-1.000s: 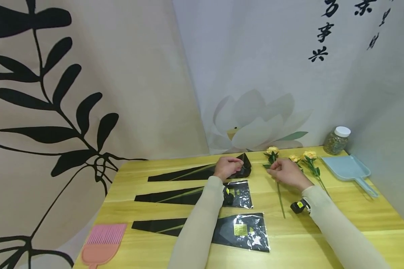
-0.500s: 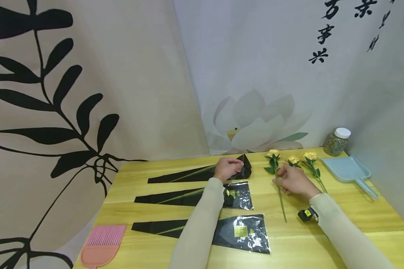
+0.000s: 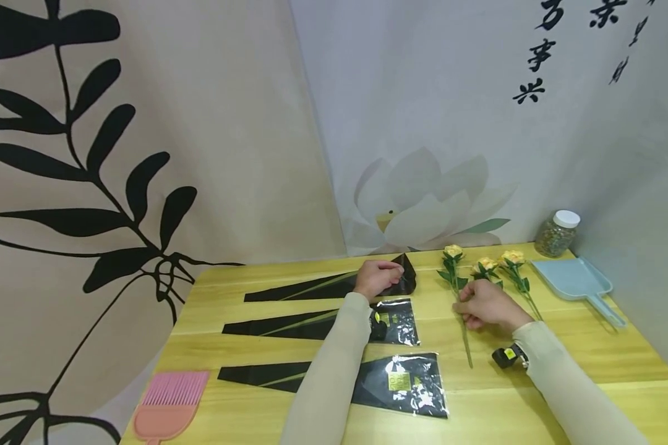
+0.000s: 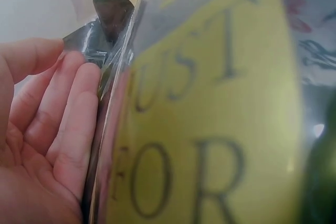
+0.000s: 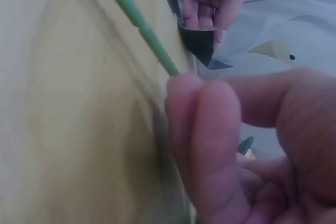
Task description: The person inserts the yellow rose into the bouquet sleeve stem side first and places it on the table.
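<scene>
My left hand [image 3: 375,278] pinches the mouth of the farthest black flower sleeve [image 3: 407,284], which stands propped open at its right end. Up close in the left wrist view, thumb and fingers hold the edge of its dark film [image 4: 113,11]. To the right, my right hand [image 3: 490,304] grips the green stem [image 5: 123,3] of a yellow artificial rose [image 3: 453,251] between thumb and fingertips. The bloom points to the back of the table and the bare stem end toward the front. Two more yellow roses [image 3: 513,257] lie just beyond the right hand.
Two flat black sleeves with gold print lie nearer, a middle one [image 3: 403,321] and a front one [image 3: 398,386]. A pink brush [image 3: 169,402] is at front left. A blue dustpan [image 3: 573,278] and a white-lidded jar [image 3: 556,235] stand at the back right, by the wall.
My right hand has shifted down the rose stem, to the right and toward the front, leaving the upper leaves uncovered. The left hand stays at the sleeve's mouth.
</scene>
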A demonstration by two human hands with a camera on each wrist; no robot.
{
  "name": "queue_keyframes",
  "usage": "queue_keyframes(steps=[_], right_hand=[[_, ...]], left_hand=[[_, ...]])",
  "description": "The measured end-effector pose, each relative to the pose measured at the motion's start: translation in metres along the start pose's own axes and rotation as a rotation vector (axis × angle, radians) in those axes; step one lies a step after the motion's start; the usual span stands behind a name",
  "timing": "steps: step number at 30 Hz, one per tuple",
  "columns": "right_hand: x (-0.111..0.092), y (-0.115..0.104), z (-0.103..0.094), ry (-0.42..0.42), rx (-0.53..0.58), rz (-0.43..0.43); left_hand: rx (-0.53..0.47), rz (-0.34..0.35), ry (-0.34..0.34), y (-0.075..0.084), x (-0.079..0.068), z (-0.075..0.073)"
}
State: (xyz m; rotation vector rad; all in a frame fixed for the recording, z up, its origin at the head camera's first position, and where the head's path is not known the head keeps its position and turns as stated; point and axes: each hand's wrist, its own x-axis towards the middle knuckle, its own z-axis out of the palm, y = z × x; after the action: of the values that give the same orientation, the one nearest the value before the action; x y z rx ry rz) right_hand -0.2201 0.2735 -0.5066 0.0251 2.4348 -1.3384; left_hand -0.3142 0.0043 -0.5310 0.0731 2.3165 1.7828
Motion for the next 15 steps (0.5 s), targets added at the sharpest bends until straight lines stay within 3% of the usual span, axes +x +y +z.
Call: queue_keyframes(steps=[15], right_hand=[[0.01,-0.025,-0.008,0.063,0.105,-0.076]], left_hand=[[0.01,0.004,0.003,-0.001,0.0,0.001]])
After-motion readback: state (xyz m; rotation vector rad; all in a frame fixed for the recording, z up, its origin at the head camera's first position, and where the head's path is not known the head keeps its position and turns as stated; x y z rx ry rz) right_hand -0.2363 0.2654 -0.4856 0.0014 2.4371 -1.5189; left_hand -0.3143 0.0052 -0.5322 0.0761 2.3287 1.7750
